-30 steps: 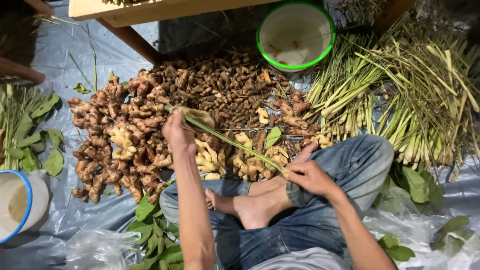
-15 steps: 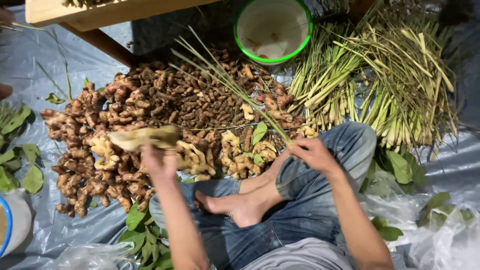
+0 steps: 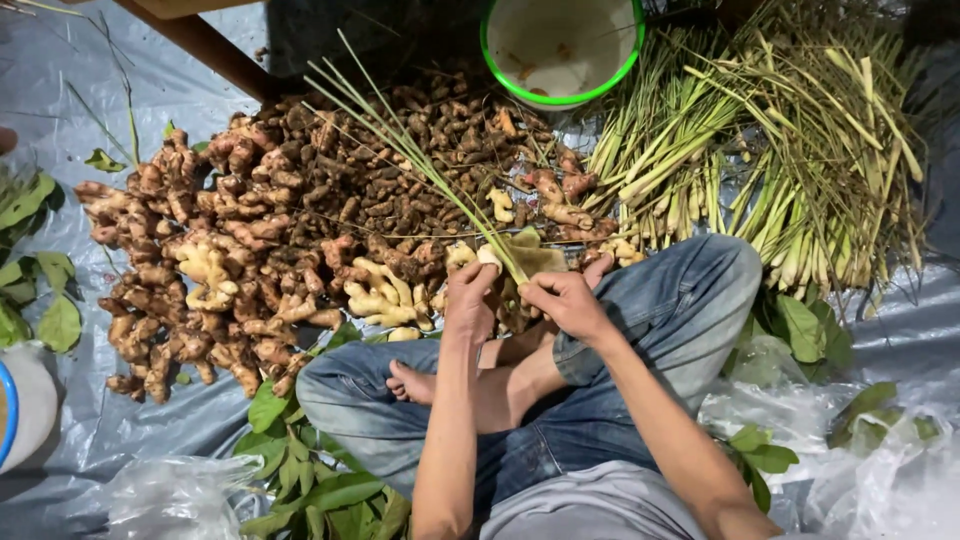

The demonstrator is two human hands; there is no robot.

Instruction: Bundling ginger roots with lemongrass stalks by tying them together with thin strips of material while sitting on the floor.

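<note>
I sit cross-legged in jeans on a grey plastic sheet (image 3: pixel 110 440). My left hand (image 3: pixel 468 298) and my right hand (image 3: pixel 565 300) meet in front of my knees, both closed on the base of a lemongrass stalk bundle (image 3: pixel 420 165) whose thin green blades fan up and to the left over the roots. A pale ginger piece (image 3: pixel 535 258) lies just behind my fingers; whether they touch it I cannot tell. A wide heap of ginger and turmeric roots (image 3: pixel 270 230) spreads in front of me.
A green-rimmed white bucket (image 3: pixel 500 60) stands at the top. A big pile of lemongrass (image 3: pixel 800 140) fills the right. Loose green leaves (image 3: pixel 310 480) lie by my left knee and at the left edge. A blue-rimmed white container (image 3: pixel 20 405) sits lower left. A wooden leg (image 3: pixel 200 45) crosses upper left.
My left hand came back from the root heap on the left to meet my right hand. The lemongrass stalks now point up-left, held at the base by both hands.
</note>
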